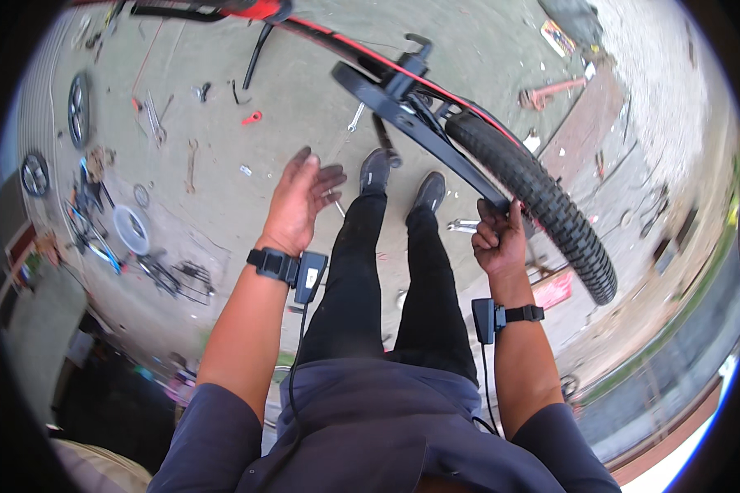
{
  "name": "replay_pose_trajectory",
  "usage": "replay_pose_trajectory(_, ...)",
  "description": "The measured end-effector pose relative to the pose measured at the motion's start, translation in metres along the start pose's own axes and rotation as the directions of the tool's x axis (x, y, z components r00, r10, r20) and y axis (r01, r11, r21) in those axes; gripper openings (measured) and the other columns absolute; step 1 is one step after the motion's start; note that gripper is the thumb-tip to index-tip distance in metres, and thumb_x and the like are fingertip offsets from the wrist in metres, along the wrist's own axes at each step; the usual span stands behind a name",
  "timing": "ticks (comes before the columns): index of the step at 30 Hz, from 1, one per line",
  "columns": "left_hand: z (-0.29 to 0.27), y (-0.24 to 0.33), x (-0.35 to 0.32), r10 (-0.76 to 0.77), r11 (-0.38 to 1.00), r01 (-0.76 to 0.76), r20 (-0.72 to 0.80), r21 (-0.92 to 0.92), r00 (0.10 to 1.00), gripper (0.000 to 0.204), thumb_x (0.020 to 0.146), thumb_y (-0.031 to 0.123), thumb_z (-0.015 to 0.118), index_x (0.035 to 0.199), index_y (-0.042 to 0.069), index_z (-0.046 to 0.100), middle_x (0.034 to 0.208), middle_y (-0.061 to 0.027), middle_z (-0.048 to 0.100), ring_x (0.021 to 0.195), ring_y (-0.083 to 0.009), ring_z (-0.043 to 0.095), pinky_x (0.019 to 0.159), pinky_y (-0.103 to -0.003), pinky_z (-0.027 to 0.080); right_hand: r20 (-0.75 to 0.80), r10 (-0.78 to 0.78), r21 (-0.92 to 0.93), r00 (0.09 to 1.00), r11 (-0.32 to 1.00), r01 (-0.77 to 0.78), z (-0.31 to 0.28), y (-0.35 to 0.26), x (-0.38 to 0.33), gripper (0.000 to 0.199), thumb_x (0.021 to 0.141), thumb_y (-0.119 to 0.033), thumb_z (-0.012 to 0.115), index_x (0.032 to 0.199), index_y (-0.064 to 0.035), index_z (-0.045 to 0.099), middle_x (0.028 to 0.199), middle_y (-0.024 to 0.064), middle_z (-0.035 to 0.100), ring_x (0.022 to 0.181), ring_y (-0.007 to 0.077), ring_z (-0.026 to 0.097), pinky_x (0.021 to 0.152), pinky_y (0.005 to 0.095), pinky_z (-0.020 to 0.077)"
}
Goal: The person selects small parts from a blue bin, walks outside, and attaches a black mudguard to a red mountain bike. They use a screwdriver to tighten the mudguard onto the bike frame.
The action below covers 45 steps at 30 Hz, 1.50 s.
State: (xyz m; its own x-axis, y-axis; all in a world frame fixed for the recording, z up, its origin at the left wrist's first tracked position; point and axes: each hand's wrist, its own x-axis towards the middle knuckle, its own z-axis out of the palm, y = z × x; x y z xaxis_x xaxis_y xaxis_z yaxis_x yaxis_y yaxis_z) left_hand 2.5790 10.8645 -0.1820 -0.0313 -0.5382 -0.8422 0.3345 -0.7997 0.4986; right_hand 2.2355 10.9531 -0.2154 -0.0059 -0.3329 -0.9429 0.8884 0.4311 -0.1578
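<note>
head view: right hand [495, 240] is fisted shut around the near end of a black bar [419, 133], part of the rear frame or carrier of an upended bicycle. can't tell which part exactly. grip sits right at the bar's lower end, just beside the knobby rear tyre [543, 201]

bar's long axis runs from the right hand up and to the left, away from the person, ending at a flat black plate over the ground. tyre curves along its right side, touching or nearly so where the hand grips. red frame tube [329, 33] carries on toward the top left

left hand [302, 197] is open, fingers spread and slightly curled, palm down, holding nothing. it hovers over bare concrete left of the person's shoes [401, 182], well apart from the bar. bar lies up and to the right of it; right hand is clearly the nearer one, already on it

loose spanners [191, 160] and small parts are scattered on the ground [222, 205] further left, spare wheels [78, 107] at the far left edge, none near either hand
</note>
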Motion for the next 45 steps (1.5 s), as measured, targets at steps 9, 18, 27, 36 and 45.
replay_pose_trajectory(9,-0.067,-0.086,-0.049,-0.140,0.968,0.107,-0.136,-0.226,0.981,0.069,0.099,0.031,0.061,0.152,0.002,0.027,0.122,-0.0172,0.063,0.112,-0.0243,0.063,0.091,-0.036,0.050,0.152,0.027,-0.177,0.988,0.984,0.001,-0.009,-0.012,0.006,0.060,0.092,-0.062,0.056,0.112,-0.0061,0.064,0.095,0.0037,0.069,0.045,0.0078,0.034,0.043,0.0225,0.0258)
replay_pose_trajectory(18,-0.048,-0.125,-0.006,-0.125,0.967,0.117,-0.025,-0.225,0.992,0.063,0.098,0.023,0.062,0.149,0.001,0.032,0.118,-0.0141,0.064,0.106,-0.0206,0.063,0.089,-0.033,0.050,0.072,-0.004,-0.270,0.997,0.963,0.023,-0.002,-0.012,0.002,0.063,0.089,-0.064,0.059,0.111,-0.0057,0.065,0.090,0.0020,0.067,0.044,0.0076,0.035,0.043,0.0224,0.0265)
replay_pose_trajectory(27,0.052,-0.070,0.095,0.249,0.968,-0.248,0.115,-0.020,0.962,0.060,0.096,0.010,0.063,0.147,-0.001,0.034,0.129,-0.0153,0.059,0.115,-0.0200,0.060,0.098,-0.031,0.049,0.072,0.033,-0.264,0.997,0.964,-0.013,0.014,-0.005,-0.008,0.053,0.092,-0.061,0.056,0.120,-0.0171,0.066,0.092,0.0014,0.067,0.044,0.0064,0.037,0.043,0.0213,0.0277)
replay_pose_trajectory(36,0.077,-0.067,0.132,0.288,0.859,-0.177,0.166,-0.480,0.943,0.066,0.090,0.007,0.066,0.147,-0.001,0.035,0.125,-0.0168,0.062,0.114,-0.0249,0.061,0.101,-0.035,0.046,0.066,0.071,-0.204,0.995,0.977,-0.056,0.012,-0.008,-0.009,0.053,0.096,-0.061,0.050,0.119,-0.0159,0.067,0.091,0.0016,0.066,0.043,0.0068,0.036,0.042,0.0218,0.0268)
replay_pose_trajectory(45,0.067,-0.054,0.137,0.274,0.818,-0.075,0.271,-0.570,0.923,0.064,0.091,0.013,0.067,0.146,0.001,0.038,0.124,-0.0121,0.062,0.112,-0.0201,0.059,0.100,-0.032,0.044,0.076,0.075,-0.171,0.994,0.983,-0.062,0.019,-0.005,-0.009,0.055,0.097,-0.059,0.050,0.118,-0.0122,0.067,0.090,0.0011,0.064,0.043,0.0069,0.036,0.041,0.0216,0.0260)
